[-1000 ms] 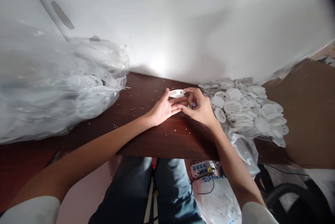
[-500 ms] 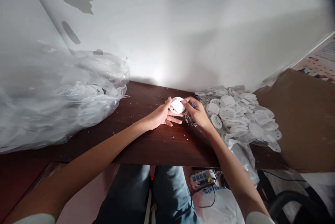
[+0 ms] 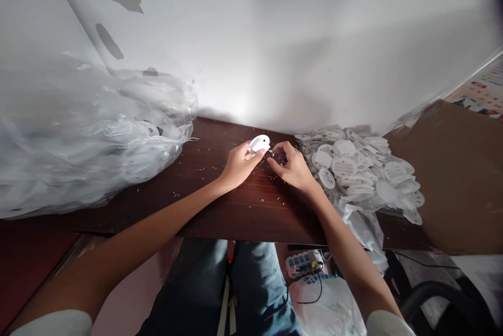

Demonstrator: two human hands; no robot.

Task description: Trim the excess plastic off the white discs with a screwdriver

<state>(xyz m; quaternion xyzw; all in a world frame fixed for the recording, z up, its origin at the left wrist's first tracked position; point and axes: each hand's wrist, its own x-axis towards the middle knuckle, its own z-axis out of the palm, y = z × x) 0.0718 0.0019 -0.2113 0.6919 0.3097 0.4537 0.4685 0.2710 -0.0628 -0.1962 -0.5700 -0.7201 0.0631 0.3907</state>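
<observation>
A round white plastic disc [image 3: 258, 144] with a small dark slot is gripped at its edge between the thumb and fingers of my left hand [image 3: 237, 166]. It is held tilted above the dark wooden table. To its right, my right hand [image 3: 293, 167] is curled over a small heap of tiny metal pieces [image 3: 272, 153], thumb and index finger slightly apart. A small bluish-purple object [image 3: 280, 156] shows within its curled fingers, its kind unclear. The right hand does not touch the disc.
Many similar white plastic discs [image 3: 346, 168] lie piled on clear plastic at the right, beside a brown cardboard piece [image 3: 463, 179]. A large clear plastic bag [image 3: 98, 152] bulges at the left. Tiny pieces are scattered over the table [image 3: 220, 215]. A power strip [image 3: 304, 264] sits below.
My right hand has come away from the disc and dropped toward the heap of small metal pieces. My left hand has turned the disc and shifted it slightly left and up.
</observation>
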